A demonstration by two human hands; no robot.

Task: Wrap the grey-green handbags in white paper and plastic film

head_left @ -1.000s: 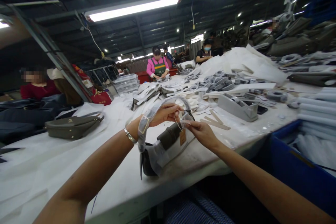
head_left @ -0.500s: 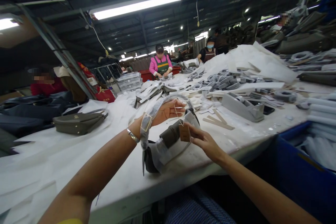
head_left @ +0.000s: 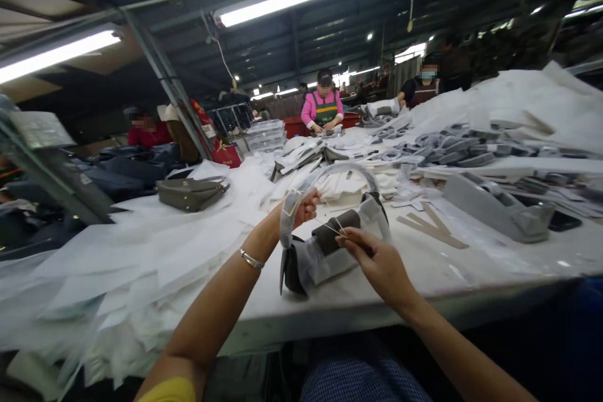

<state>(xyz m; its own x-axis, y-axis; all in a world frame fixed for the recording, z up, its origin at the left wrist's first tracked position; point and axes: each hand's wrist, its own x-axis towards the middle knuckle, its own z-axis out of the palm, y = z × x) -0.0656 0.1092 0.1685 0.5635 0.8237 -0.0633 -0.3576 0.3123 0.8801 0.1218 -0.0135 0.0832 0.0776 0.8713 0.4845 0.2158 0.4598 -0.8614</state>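
A dark olive handbag [head_left: 330, 240] lies at the table's front, parts of it covered in pale wrapping. Its wrapped handle [head_left: 288, 217] arches above it. My left hand [head_left: 307, 208] reaches through the handle, fingers curled closed at one end of a thin, light string [head_left: 332, 226]. Over the bag, my right hand [head_left: 379, 264] pinches the string's other end between thumb and fingers. The string runs between both hands. The brown tag cannot be made out now.
White sheets [head_left: 188, 264] cover the table's left side, with another olive bag [head_left: 191, 193] on them. Brown strips [head_left: 431, 226] and a grey tape dispenser [head_left: 494, 207] lie to the right. Wrapped grey pieces [head_left: 452, 146] are heaped behind. A co-worker in pink [head_left: 323, 107] works across the table.
My left hand's fingers have gone from spread to curled. My right hand held a brown tag and now pinches string. The view has turned left.
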